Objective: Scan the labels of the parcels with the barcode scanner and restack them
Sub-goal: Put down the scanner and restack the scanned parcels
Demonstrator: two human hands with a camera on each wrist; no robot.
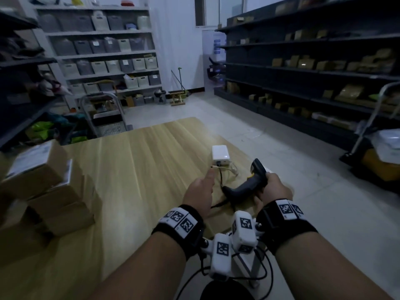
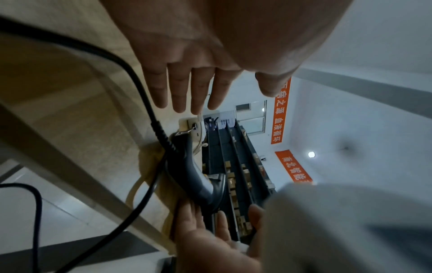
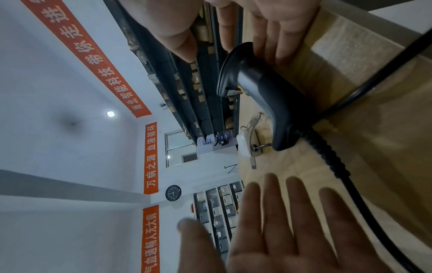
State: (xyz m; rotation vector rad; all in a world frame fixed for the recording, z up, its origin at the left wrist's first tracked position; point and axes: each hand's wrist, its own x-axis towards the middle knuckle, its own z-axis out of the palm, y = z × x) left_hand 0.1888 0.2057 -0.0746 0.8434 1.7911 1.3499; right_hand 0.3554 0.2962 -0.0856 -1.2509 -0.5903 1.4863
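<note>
A stack of brown cardboard parcels [image 1: 41, 187] with white labels stands at the left of the wooden table [image 1: 140, 159]. The dark grey barcode scanner [image 1: 249, 182] lies on its side near the table's right edge, its black cable [image 2: 140, 96] trailing toward me. My right hand [image 1: 272, 187] is at the scanner's head, fingers straight and thumb apart, fingertips [image 3: 264, 46] touching the scanner [image 3: 264, 88] without wrapping it. My left hand [image 1: 201, 193] hovers just left of the scanner handle [image 2: 196, 177], fingers [image 2: 184, 81] straight and together, holding nothing.
A white adapter box [image 1: 220, 154] with plugged cables sits beyond the scanner. A metal cart [image 1: 104, 118] stands past the table's far left edge. Dark shelving [image 1: 303, 72] with packets lines the right wall, with a trolley [image 1: 381, 148] in front. White shelves [image 1: 104, 50] hold bins.
</note>
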